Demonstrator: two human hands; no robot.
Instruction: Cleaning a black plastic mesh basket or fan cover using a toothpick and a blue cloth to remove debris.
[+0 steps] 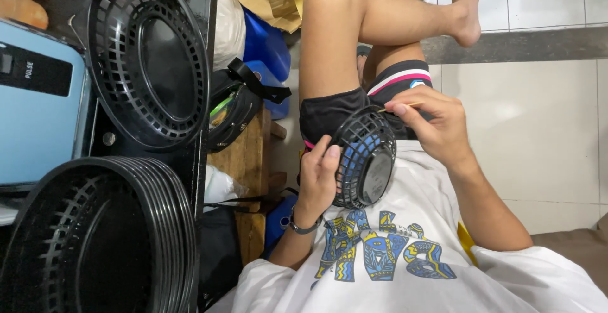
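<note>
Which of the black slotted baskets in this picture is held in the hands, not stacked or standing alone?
The small basket over the lap: the left hand grips its rim, the right hand pokes a thin stick at it. The others sit apart on the left.

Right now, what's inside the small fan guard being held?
Through the black fan guard grille: blue blades and a grey round hub. The left hand grips its rim; the right hand holds a thin stick at the edge. Anything behind the hub is covered.
</note>
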